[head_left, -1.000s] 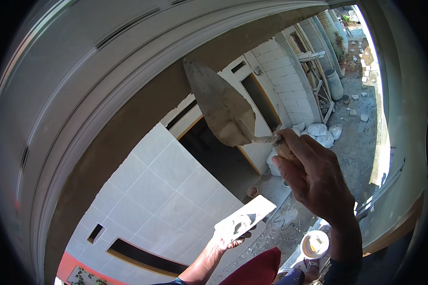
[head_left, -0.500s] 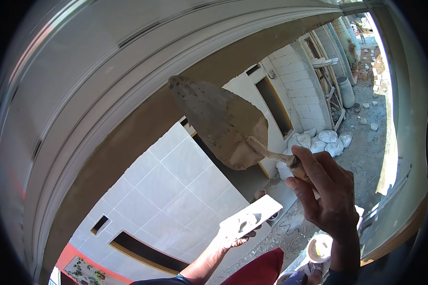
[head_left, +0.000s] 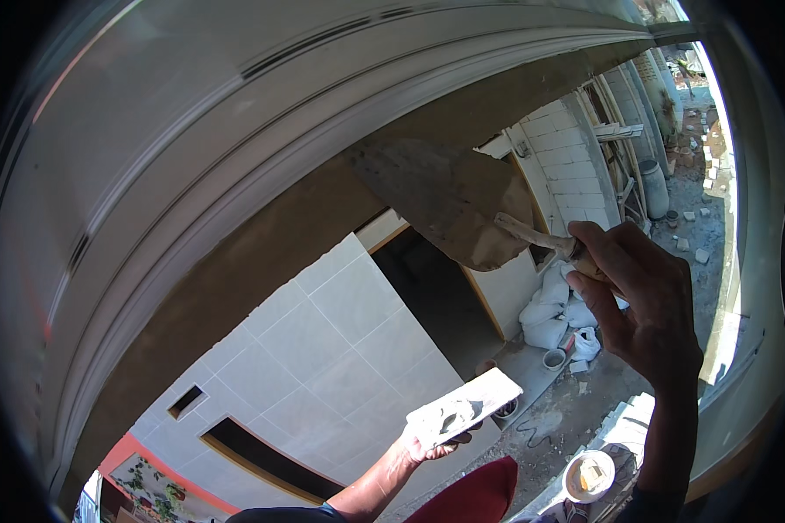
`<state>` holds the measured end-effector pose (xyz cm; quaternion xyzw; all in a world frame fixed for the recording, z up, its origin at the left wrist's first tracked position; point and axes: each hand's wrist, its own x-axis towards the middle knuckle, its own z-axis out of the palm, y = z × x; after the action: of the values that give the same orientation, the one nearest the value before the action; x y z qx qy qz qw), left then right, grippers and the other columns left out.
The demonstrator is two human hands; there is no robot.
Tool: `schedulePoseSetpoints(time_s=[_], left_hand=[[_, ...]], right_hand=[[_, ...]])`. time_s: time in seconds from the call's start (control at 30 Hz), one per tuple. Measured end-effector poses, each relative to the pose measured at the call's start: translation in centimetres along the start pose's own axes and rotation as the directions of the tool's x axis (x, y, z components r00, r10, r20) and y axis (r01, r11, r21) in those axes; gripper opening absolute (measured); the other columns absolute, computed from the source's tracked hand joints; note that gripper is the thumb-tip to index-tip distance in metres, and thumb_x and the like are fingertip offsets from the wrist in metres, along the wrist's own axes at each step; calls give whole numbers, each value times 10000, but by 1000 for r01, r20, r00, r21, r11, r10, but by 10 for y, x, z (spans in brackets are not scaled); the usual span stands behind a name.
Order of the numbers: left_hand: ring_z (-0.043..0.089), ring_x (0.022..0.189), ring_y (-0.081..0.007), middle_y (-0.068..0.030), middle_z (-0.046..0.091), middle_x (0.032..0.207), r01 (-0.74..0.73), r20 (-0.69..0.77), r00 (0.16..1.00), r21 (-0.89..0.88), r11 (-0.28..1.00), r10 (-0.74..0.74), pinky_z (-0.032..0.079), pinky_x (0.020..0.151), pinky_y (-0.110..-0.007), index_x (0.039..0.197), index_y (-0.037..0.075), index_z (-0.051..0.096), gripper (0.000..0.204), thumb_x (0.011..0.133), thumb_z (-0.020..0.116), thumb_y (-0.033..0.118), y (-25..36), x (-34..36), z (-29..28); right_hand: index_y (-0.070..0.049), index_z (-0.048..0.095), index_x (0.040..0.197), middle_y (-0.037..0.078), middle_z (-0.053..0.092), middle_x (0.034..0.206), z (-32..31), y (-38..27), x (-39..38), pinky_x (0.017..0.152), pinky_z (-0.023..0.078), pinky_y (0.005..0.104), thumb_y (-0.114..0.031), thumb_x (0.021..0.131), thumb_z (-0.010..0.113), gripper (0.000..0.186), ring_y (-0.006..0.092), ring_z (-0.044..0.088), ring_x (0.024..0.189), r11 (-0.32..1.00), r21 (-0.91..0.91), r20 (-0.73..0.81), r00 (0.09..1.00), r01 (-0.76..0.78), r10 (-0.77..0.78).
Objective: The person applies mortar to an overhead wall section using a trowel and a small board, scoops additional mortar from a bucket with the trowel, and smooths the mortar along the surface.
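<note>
My right hand [head_left: 645, 301] is closed round the wooden handle of a mortar-smeared pointing trowel [head_left: 453, 205]. The blade reaches up and left, and its tip lies over the brown plastered band [head_left: 253, 248] below a white moulding [head_left: 174, 183]. Whether the blade touches the band, I cannot tell for sure. Lower in the view, my left hand [head_left: 423, 446] grips a pale rectangular board [head_left: 488, 394] from beneath. A patch of grey mortar sits on the board near my thumb.
Far below stands a round bucket [head_left: 588, 477] beside my feet. White sacks [head_left: 545, 327] lean against the far wall, near a small pail [head_left: 554, 358]. A tiled wall [head_left: 323, 322] with a dark doorway [head_left: 432, 292] fills the middle. Rubble and a blue-grey barrel [head_left: 654, 187] lie at the right.
The view has shifted slightly. My right hand and the trowel have moved up and to the right in it, and the blade now sits closer along the plastered band. My left hand with the board is nearly still.
</note>
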<state>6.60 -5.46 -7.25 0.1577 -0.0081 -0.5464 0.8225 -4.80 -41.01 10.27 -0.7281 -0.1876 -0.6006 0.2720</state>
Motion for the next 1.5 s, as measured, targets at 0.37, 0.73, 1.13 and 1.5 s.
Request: schedulePoseSetpoints(time_s=[0.37, 0.73, 1.13, 1.5], left_hand=[[602, 688, -283, -295, 533, 1072, -60, -177, 981, 142, 988, 85, 594, 501, -315, 1307, -75, 452, 449, 987, 488, 239, 0, -1, 9], [607, 661, -278, -289, 534, 1061, -23, -220, 975, 100, 995, 45, 578, 488, -305, 1308, -76, 448, 480, 981, 483, 273, -4, -3, 15], [566, 792, -324, -329, 490, 1188, 49, -13, 999, -24, 998, -50, 631, 626, -420, 1379, -43, 403, 515, 984, 443, 285, -2, -3, 11], [610, 828, -352, -342, 510, 1177, 34, -84, 996, -40, 999, -37, 639, 654, -436, 1384, -48, 391, 538, 967, 497, 275, -4, -7, 9]], right_hand=[[12, 598, 1212, 160, 642, 917, 6, 29, -21, 666, 523, 381, -187, 945, 622, 333, 265, 661, 774, 964, 6, -99, 960, -264, 263], [54, 539, 1224, 183, 644, 883, 36, -54, -31, 699, 526, 363, -265, 969, 555, 409, 224, 646, 752, 739, 413, 66, 827, -533, 559], [138, 485, 1196, 236, 614, 901, 47, -73, 1, 636, 528, 382, -152, 967, 581, 382, 290, 664, 792, 788, 443, 154, 902, -427, 402], [61, 537, 1205, 174, 607, 907, 24, -38, -25, 652, 527, 397, -120, 927, 617, 341, 288, 648, 748, 918, 210, 167, 937, -337, 306]])
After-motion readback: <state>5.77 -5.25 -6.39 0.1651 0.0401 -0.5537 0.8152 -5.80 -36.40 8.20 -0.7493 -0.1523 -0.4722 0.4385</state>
